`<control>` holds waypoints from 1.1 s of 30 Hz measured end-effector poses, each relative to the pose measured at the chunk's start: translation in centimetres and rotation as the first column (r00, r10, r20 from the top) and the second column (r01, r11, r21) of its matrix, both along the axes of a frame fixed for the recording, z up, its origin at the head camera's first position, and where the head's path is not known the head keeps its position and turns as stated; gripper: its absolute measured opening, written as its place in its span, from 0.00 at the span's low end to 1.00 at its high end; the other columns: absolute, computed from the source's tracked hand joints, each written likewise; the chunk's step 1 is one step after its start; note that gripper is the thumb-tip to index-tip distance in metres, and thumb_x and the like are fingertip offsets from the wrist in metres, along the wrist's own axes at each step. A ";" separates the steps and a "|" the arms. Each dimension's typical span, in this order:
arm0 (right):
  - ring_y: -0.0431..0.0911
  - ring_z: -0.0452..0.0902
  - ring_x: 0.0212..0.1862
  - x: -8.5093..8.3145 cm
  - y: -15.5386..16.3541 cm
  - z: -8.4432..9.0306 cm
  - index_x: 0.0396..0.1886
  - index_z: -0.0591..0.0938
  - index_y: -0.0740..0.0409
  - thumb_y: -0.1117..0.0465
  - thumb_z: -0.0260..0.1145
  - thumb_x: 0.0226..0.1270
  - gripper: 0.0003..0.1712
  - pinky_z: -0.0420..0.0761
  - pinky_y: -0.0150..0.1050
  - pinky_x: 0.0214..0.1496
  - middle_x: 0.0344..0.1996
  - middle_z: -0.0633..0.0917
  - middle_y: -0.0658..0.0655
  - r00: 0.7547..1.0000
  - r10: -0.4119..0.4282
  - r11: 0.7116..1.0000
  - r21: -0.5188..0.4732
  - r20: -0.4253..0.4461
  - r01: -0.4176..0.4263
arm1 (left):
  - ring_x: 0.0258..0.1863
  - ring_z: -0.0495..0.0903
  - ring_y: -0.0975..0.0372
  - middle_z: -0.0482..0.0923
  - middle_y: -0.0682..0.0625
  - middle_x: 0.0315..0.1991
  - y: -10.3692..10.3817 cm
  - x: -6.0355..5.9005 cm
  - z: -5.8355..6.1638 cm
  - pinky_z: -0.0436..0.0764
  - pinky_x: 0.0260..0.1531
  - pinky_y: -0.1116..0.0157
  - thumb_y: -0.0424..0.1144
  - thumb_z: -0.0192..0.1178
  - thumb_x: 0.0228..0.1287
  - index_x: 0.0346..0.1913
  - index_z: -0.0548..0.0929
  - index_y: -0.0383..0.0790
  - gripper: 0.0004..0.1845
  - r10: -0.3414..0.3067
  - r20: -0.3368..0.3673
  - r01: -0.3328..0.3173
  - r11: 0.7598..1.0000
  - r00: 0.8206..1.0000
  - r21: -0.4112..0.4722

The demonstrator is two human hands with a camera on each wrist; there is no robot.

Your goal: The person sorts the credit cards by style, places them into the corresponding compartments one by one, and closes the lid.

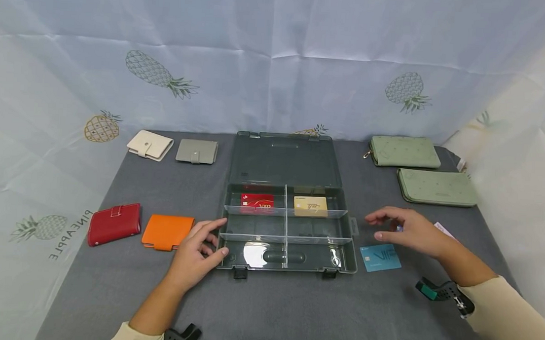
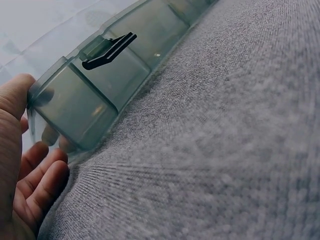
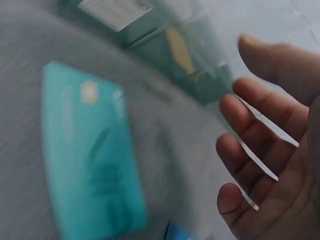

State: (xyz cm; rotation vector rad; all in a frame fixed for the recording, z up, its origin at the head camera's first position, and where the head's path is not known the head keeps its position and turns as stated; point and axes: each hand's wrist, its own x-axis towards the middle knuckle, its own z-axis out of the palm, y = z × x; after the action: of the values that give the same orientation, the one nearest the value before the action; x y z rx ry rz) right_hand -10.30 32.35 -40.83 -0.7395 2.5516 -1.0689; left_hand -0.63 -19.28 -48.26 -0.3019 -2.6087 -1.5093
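Note:
A grey-green clear plastic case [image 1: 285, 253] with several compartments lies with its lid [image 1: 286, 160] raised back. My left hand [image 1: 195, 258] rests at the front left corner of the case, thumb and index fingertip at its rim, the other fingers loosely bent by the side wall. Inside, a red card [image 1: 257, 200] is in the back left compartment and a gold card [image 1: 310, 206] in the back right one. Right of the case, a blue VIP card [image 1: 380, 257] lies on the table. My right hand [image 1: 407, 229] hovers just beyond it, fingers spread and relaxed, holding nothing.
A pinkish card [image 1: 444, 230] shows partly behind the right hand. On the left are a cream wallet [image 1: 150, 145], a grey wallet [image 1: 197, 151], a red wallet [image 1: 115, 225] and an orange wallet [image 1: 167, 230]. Two green wallets, one zipped [image 1: 405, 151], lie at the back right.

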 end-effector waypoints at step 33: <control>0.36 0.75 0.34 1.8 1.8 -2.9 0.44 0.82 0.44 0.71 0.79 0.63 0.20 0.75 0.32 0.33 0.34 0.80 0.39 0.980 0.166 0.986 0.007 -0.106 -0.166 | 0.34 0.80 0.63 0.78 0.47 0.59 0.1 0.0 0.1 0.84 0.33 0.66 0.35 0.76 0.63 0.74 0.79 0.51 0.36 0.013 0.016 -0.013 1.000 1.000 -0.025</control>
State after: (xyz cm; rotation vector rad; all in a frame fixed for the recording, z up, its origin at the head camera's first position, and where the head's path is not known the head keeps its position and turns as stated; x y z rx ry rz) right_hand -8.48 34.17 -43.73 -1.0158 2.5222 -1.0033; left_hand -0.62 -19.17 -48.12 -0.2757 -2.6378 -1.4827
